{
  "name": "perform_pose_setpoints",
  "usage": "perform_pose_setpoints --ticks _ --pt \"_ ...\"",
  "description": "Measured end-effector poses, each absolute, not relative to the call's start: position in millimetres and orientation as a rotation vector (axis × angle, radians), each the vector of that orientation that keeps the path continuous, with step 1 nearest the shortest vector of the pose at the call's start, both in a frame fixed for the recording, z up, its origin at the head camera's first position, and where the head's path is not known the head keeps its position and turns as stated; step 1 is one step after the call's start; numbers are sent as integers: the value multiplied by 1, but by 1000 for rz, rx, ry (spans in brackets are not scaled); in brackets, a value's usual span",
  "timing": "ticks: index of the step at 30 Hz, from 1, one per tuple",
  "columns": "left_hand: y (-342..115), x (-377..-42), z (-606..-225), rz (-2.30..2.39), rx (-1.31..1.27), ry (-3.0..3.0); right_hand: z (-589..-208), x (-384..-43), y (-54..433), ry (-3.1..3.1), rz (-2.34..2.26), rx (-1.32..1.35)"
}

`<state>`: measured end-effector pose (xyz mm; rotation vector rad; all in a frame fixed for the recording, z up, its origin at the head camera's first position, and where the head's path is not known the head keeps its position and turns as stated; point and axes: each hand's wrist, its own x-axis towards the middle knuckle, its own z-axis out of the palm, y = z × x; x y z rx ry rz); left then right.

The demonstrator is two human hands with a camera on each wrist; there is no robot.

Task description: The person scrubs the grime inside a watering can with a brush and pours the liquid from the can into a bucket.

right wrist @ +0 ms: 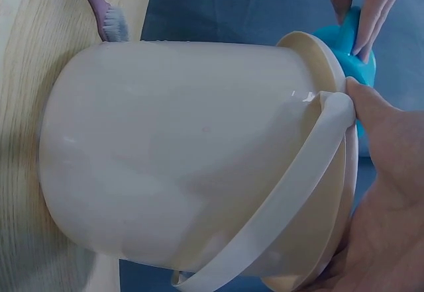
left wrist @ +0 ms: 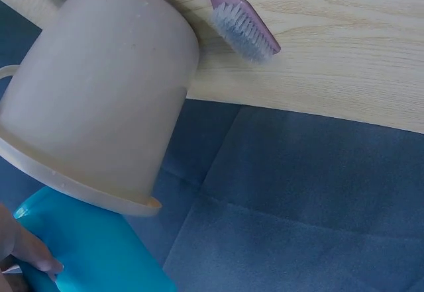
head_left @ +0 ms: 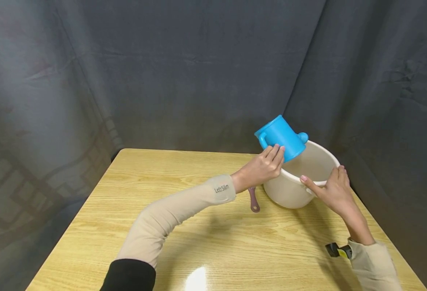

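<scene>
My left hand (head_left: 262, 165) grips a blue jug (head_left: 283, 136) by its loop handle. The jug is tilted over the left rim of a white bucket (head_left: 289, 195), and a rounded knob sticks out from its side. The bucket stands upright on the table, its bottom inside hidden from view. My right hand (head_left: 335, 193) holds the bucket's right rim, with the thumb over the front edge and the other fingers at the far side. In the right wrist view, the bucket's white handle (right wrist: 275, 193) hangs down along the wall.
Left of the bucket lies a purple-handled brush (left wrist: 245, 30) with pale bristles, partly hidden by my left arm in the head view. The wooden table (head_left: 169, 169) ends close behind and right of the bucket. Dark curtains (head_left: 198, 81) hang around it.
</scene>
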<state>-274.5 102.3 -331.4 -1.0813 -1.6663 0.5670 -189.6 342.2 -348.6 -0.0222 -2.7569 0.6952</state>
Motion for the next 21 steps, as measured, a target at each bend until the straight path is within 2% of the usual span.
perform_pose_setpoints --ticks 21 --pt "104 -274 -333 577 -1075 -1668 -348 -189 341 -2772 695 -43"
